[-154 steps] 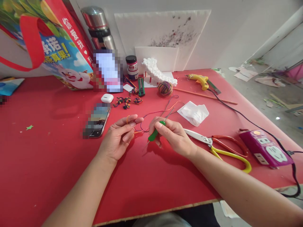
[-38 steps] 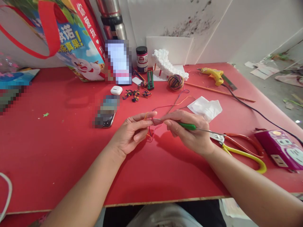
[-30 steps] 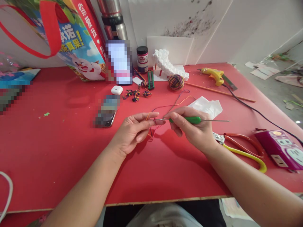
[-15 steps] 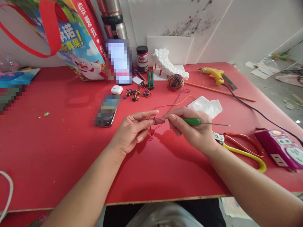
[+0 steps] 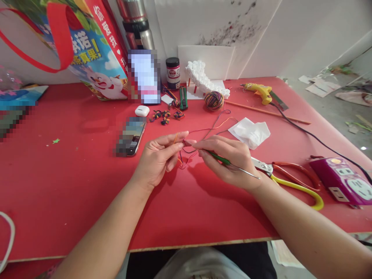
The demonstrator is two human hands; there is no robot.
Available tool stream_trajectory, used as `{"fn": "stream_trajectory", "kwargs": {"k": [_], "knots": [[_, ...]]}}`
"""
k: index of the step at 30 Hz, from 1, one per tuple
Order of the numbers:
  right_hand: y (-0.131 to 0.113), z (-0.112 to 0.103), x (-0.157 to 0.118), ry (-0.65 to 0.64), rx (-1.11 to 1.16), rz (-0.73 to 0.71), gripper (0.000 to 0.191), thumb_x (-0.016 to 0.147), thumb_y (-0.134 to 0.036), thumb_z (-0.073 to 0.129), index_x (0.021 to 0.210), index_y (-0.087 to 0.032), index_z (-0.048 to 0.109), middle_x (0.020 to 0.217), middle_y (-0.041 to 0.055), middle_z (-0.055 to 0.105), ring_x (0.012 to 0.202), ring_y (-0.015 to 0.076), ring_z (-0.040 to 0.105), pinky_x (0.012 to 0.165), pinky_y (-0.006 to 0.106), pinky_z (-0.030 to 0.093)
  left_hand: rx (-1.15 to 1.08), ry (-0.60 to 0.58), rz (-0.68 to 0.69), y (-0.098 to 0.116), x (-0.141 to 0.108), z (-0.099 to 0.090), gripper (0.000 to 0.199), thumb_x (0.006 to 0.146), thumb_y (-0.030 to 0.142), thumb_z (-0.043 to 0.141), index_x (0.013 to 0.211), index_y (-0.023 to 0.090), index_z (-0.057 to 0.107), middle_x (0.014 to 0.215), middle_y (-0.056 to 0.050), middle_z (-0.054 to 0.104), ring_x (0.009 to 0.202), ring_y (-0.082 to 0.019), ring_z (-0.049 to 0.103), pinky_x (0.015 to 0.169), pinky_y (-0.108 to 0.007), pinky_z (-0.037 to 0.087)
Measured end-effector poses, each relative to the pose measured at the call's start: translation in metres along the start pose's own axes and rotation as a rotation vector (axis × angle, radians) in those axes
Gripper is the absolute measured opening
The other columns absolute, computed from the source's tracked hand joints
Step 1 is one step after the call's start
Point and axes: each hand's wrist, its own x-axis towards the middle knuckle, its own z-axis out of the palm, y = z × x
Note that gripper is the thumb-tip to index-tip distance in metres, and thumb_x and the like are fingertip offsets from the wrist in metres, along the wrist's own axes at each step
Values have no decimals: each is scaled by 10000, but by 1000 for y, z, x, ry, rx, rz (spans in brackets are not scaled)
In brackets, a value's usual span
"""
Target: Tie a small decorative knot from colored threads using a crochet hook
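My left hand (image 5: 158, 157) pinches multicoloured yarn (image 5: 186, 164) between thumb and fingers, with an orange strand over the index finger. Loose loops of it dangle below the fingertips. Close by on the right, my right hand (image 5: 225, 159) is closed around a crochet hook (image 5: 222, 158) with a green handle; its bare metal end slants down toward the wrist. The hook's working tip is hidden at the fingers near the left hand's pinch. Strands run back toward a ball of variegated yarn (image 5: 214, 100). Small crocheted pieces (image 5: 165, 115) lie beyond my left hand.
Beside my right forearm are red-and-yellow-handled pliers (image 5: 293, 180) and a purple power socket (image 5: 338, 180). A crumpled tissue (image 5: 251, 131), a yellow glue gun (image 5: 258, 93), a phone (image 5: 130, 135) and a white earbud case (image 5: 142, 111) lie farther back. A gift bag (image 5: 99, 77) stands at the back left.
My right hand has turned, so the hook's rear end now points down and right instead of nearly level. Both hands stay close together, with the yarn still pinched in the left.
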Motion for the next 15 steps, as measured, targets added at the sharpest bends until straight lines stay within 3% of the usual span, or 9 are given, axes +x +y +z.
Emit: {"fn": "stream_trajectory", "kwargs": {"k": [3, 8, 10, 15], "knots": [[-7, 0, 0, 46, 83, 151, 217, 1028, -148, 597, 1134, -212, 775, 896, 68, 811, 709, 157, 730, 660, 295, 588, 46, -8, 40, -2, 0, 0, 234, 790, 166, 845, 1004, 244, 900, 710, -5, 789, 352, -19, 409, 372, -198, 320], [-13, 1, 0, 137, 218, 396, 149, 1014, -186, 630, 1023, -202, 777, 792, 19, 771, 567, 113, 634, 567, 275, 521, 95, -30, 96, -5, 0, -1, 250, 829, 204, 843, 1072, 240, 888, 873, -37, 847, 359, -21, 432, 391, -213, 388], [-12, 2, 0, 110, 192, 393, 152, 1014, -196, 619, 1019, -205, 771, 777, 13, 759, 555, 113, 614, 558, 275, 503, 164, -14, 113, -5, -2, 0, 250, 840, 211, 835, 1085, 228, 887, 792, -26, 825, 356, -33, 443, 393, -215, 390], [-9, 0, 1, 23, 28, 213, 170, 998, -147, 579, 1014, -219, 732, 796, 26, 756, 584, 123, 611, 580, 277, 484, 359, 2, 163, -3, -7, 5, 207, 898, 187, 785, 1064, 231, 900, 497, 50, 627, 364, -63, 481, 434, -204, 405]]}}
